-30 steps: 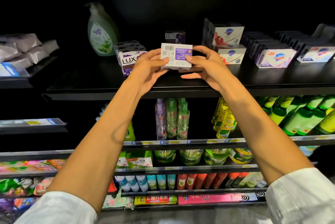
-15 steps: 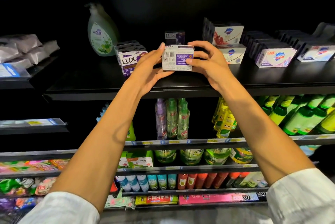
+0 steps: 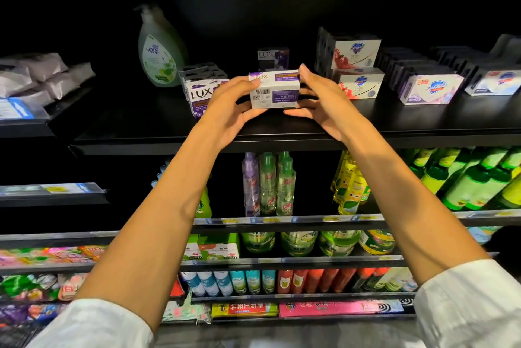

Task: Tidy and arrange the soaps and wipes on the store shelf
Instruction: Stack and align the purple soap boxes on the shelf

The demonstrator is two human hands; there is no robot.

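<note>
Tilted since a moment ago, the Lux soap box [image 3: 275,89] now shows its logo on top, pinched between left hand [image 3: 228,111] and right hand [image 3: 324,102] above the shelf [image 3: 135,133].

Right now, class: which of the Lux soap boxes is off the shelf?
The Lux box held between left hand and right hand, barcode facing us; the others sit on the shelf.

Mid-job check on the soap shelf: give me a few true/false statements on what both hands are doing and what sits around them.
1. Both hands hold one Lux soap box. True: left hand and right hand grip its ends.
2. The box shows its barcode side to the camera. True.
3. A pump bottle stands right of the box. False: it stands to the left, at the back.
4. The Lux row lies right of the hands. False: left.
</note>
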